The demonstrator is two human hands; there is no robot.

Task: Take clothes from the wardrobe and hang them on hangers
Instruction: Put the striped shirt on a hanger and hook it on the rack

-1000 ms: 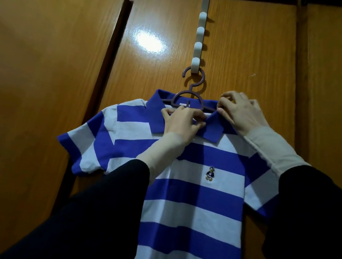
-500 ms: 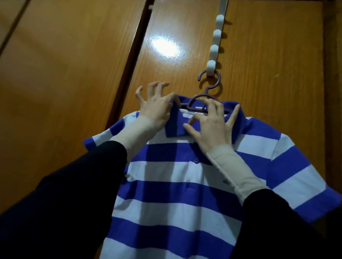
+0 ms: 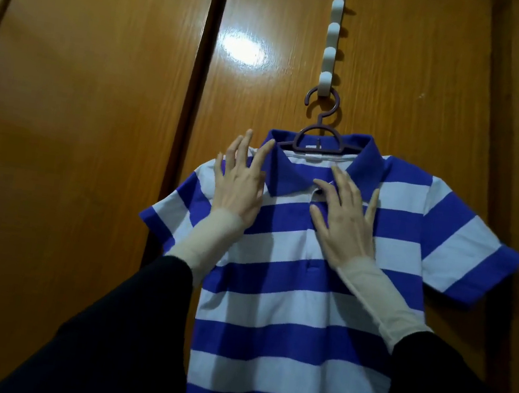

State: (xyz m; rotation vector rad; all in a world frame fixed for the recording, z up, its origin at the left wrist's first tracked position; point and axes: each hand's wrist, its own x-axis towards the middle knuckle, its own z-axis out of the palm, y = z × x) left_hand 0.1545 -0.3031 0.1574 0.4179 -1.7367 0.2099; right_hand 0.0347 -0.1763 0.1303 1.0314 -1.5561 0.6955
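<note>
While polo shirt [image 3: 299,303] hangs on hanger [image 3: 319,138] — both hands' fingers [image 3: 339,191] flat, released; neck label unreadable.

Blue-white striped polo shirt [image 3: 299,306], hung on purple hanger [image 3: 319,138]

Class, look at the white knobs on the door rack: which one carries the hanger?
The lowest knob: the purple hanger hooks round it, while the three knobs above it hold nothing.

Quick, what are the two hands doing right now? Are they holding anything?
Left hand: open, fingers straight, on the striped shirt beside its collar.
Right hand: open, flat on the shirt's front, holding nothing.
</note>
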